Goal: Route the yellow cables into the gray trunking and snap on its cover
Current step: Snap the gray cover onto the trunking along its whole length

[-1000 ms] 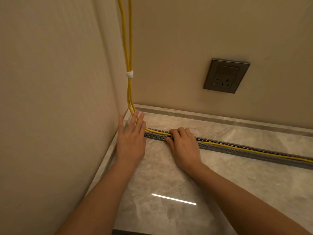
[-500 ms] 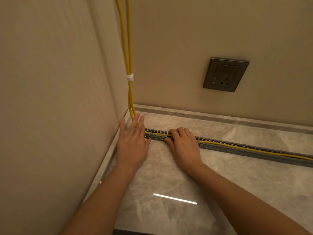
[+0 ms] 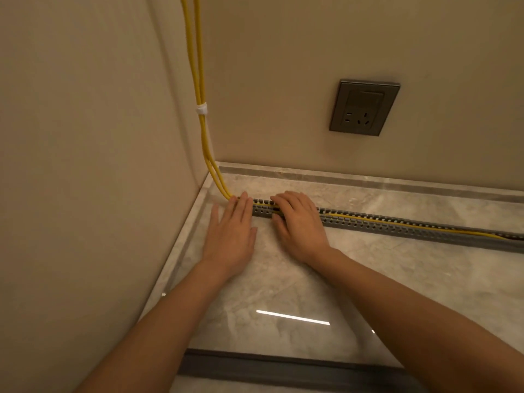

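Since a second ago, the right hand [image 3: 300,222] is lying flatter, its fingers loosely bent and pressing across the gray trunking [image 3: 397,225]. The trunking is running left to right over the marble ledge [image 3: 283,279], from the corner toward the right edge, uncovered. The yellow cables [image 3: 202,137] are dropping down the corner and bending right into its channel. The left hand [image 3: 231,234] is pressing flat, fingers straight, at the trunking's left end.
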The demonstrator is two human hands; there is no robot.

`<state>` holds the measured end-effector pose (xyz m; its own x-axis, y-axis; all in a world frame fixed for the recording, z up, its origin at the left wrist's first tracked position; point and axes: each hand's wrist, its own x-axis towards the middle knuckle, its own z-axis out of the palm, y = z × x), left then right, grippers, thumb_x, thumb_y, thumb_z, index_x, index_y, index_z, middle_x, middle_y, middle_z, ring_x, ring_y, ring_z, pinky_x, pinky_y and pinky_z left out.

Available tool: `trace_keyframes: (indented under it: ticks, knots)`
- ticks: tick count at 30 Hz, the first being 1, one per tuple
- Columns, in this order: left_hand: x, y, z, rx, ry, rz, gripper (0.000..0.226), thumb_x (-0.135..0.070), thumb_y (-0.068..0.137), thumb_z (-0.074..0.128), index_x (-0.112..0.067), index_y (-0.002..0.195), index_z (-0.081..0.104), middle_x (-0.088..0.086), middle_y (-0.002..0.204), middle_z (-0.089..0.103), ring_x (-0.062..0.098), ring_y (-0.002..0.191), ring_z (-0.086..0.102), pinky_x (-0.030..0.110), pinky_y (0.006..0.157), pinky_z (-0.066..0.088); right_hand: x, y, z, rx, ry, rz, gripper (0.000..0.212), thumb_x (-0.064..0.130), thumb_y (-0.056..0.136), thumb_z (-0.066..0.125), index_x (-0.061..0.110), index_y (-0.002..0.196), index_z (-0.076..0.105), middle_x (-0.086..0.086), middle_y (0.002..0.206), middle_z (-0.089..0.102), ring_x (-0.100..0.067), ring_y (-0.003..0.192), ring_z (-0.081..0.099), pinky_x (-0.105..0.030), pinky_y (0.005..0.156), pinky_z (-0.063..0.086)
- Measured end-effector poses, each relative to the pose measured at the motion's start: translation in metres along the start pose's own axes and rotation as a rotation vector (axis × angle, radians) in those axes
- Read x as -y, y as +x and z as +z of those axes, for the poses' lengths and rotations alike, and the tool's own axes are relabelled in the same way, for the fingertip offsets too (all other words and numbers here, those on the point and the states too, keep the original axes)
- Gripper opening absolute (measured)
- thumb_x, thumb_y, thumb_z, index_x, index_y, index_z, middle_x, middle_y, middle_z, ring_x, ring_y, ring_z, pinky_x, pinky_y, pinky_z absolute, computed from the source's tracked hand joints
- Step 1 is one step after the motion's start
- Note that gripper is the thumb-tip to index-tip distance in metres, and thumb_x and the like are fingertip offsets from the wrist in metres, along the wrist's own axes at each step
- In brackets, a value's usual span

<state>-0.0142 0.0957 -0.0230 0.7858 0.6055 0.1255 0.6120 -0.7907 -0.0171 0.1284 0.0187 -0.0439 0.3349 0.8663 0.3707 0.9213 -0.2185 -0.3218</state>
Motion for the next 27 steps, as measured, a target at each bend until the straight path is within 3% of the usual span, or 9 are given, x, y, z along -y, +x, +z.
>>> trace_keyframes:
  ticks: [3, 5, 8, 12, 15, 18, 23, 27]
  knots:
    - [-0.019, -0.021, -0.015, 0.008, -0.177, 0.094, 0.048, -0.041, 0.095, 0.037, -0.014, 0.134, 0.043, 0.007, 0.147, 0.031, 0.024, 0.144, 0.007, 0.041, 0.115, 0.003, -0.003, -0.009, -0.006, -0.047, 0.150, 0.013, 0.040, 0.023, 0.078, 0.045, 0.006, 0.109, 0.064, -0.009, 0.114, 0.062, -0.031, 0.119, 0.048, -0.041, 0.104, 0.034]
    - [-0.034, -0.039, -0.028, -0.021, -0.241, 0.164, 0.054, -0.052, 0.088, 0.033, -0.014, 0.121, 0.053, 0.009, 0.134, 0.044, 0.028, 0.139, 0.019, 0.042, 0.115, 0.010, -0.004, -0.015, -0.015, -0.059, 0.203, 0.012, 0.034, 0.017, 0.074, 0.052, 0.006, 0.102, 0.068, -0.009, 0.108, 0.065, -0.031, 0.118, 0.048, -0.041, 0.102, 0.035]
    - [-0.054, -0.067, -0.040, 0.076, -0.375, 0.329, 0.062, -0.061, 0.080, 0.024, -0.017, 0.110, 0.057, 0.002, 0.113, 0.053, 0.020, 0.115, 0.041, 0.029, 0.100, 0.026, 0.000, -0.025, -0.033, -0.045, 0.251, -0.017, 0.029, 0.020, 0.076, 0.049, 0.008, 0.093, 0.070, -0.008, 0.097, 0.067, -0.030, 0.107, 0.052, -0.037, 0.094, 0.038]
    - [-0.077, -0.102, -0.042, 0.183, -0.365, 0.480, 0.061, -0.066, 0.079, 0.029, -0.021, 0.112, 0.054, -0.005, 0.110, 0.051, 0.013, 0.105, 0.040, 0.027, 0.093, 0.030, 0.005, -0.044, -0.065, 0.118, 0.180, -0.022, 0.020, 0.018, 0.086, 0.056, 0.011, 0.099, 0.070, -0.009, 0.103, 0.067, -0.028, 0.104, 0.054, -0.034, 0.091, 0.035]
    - [-0.088, -0.119, -0.037, 0.146, -0.316, 0.554, 0.061, -0.070, 0.077, 0.037, -0.022, 0.112, 0.053, -0.005, 0.111, 0.051, 0.013, 0.103, 0.040, 0.028, 0.089, 0.031, 0.010, -0.069, -0.087, 0.325, 0.113, -0.061, 0.024, 0.026, 0.091, 0.054, 0.018, 0.111, 0.066, -0.005, 0.111, 0.064, -0.022, 0.108, 0.051, -0.035, 0.092, 0.038]
    - [-0.095, -0.132, -0.030, 0.121, -0.273, 0.602, 0.052, -0.064, 0.078, 0.046, -0.021, 0.105, 0.055, -0.003, 0.108, 0.053, 0.013, 0.099, 0.041, 0.029, 0.083, 0.035, 0.013, -0.103, -0.097, 0.469, 0.076, -0.062, 0.027, 0.031, 0.092, 0.052, 0.022, 0.116, 0.062, -0.003, 0.114, 0.061, -0.020, 0.110, 0.050, -0.035, 0.093, 0.039]
    - [-0.102, -0.138, -0.020, -0.015, -0.166, 0.611, 0.040, -0.049, 0.080, 0.043, -0.015, 0.087, 0.063, 0.000, 0.085, 0.063, 0.017, 0.075, 0.056, 0.027, 0.062, 0.044, 0.015, -0.151, -0.115, 0.409, 0.102, -0.003, 0.023, 0.033, 0.093, 0.051, 0.020, 0.104, 0.065, 0.000, 0.099, 0.064, -0.016, 0.094, 0.056, -0.030, 0.081, 0.043]
    - [-0.104, -0.130, -0.022, -0.060, -0.103, 0.606, 0.039, -0.040, 0.085, 0.041, -0.012, 0.079, 0.067, 0.001, 0.072, 0.063, 0.019, 0.065, 0.059, 0.028, 0.057, 0.044, 0.015, -0.170, -0.135, 0.418, 0.162, 0.059, 0.037, 0.058, 0.084, 0.048, 0.026, 0.095, 0.063, 0.010, 0.085, 0.061, -0.003, 0.076, 0.055, -0.023, 0.069, 0.046]
